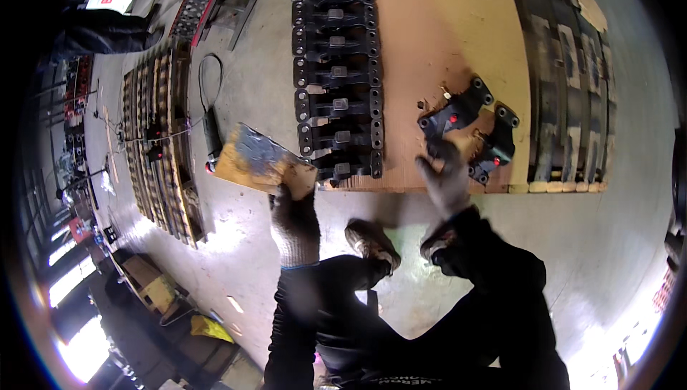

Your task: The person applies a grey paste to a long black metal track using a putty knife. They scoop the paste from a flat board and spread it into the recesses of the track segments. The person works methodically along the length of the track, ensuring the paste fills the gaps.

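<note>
My left hand (293, 229), in a pale knit work glove, is closed on the near edge of a flat cardboard piece (247, 154) smeared with grey and ochre stains. It holds the piece up beside the near end of a row of black metal castings (340, 73). On the brown sheet to the right lie two black metal brackets (458, 112) (497, 143) with bolt holes and small red spots. My gloved right hand (448, 179) is at the near end of the left bracket, thumb apart from the fingers. Its fingertips are dark and partly blend with the bracket; contact is unclear.
The brown sheet (429, 18) covers the pallet in front of me. Dark slatted stacks stand to the right (569, 82) and left (157, 139). A corded power tool (211, 132) lies on the floor at the left. A person's dark-clad legs (107, 32) show at far left.
</note>
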`<state>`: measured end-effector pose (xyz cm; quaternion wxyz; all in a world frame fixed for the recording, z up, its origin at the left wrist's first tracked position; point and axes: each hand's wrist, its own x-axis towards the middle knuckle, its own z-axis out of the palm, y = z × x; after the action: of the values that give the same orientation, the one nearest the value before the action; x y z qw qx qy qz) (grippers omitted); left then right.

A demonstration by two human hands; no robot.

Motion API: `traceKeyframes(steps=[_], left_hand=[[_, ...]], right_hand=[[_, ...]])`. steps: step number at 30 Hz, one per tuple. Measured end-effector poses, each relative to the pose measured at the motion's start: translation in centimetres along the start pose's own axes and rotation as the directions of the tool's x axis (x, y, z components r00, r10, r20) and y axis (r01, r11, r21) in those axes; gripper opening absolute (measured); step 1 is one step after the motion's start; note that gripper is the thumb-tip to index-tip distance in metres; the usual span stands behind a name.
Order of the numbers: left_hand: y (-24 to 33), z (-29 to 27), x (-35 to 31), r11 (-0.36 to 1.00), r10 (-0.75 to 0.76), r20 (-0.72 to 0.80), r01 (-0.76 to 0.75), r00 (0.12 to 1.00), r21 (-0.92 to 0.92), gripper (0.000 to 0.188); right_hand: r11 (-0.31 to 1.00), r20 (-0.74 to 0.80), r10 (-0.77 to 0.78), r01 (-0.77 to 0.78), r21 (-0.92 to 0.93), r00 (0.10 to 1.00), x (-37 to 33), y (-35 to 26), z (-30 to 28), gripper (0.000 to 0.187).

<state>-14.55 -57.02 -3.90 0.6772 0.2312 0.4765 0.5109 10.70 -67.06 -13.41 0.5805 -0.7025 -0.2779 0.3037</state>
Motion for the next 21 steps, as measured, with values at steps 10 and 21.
traceKeyframes(steps=[10, 21], left_hand=[[-0.7, -4.3, 2.8, 0.987, 0.108, -0.049, -0.101, 0.993, 0.129, 0.051], [0.2, -0.6, 4.2, 0.994, 0.11, 0.177, -0.105, 0.978, -0.033, 0.057]], right_hand=[[0.814, 0.088, -0.573, 0.552, 0.183, 0.815, 16.1, -3.0, 7.9, 0.023], [0.901, 0.438, -0.353, 0.174, 0.398, 0.827, 9.1, -14.8, 10.2, 0.039]])
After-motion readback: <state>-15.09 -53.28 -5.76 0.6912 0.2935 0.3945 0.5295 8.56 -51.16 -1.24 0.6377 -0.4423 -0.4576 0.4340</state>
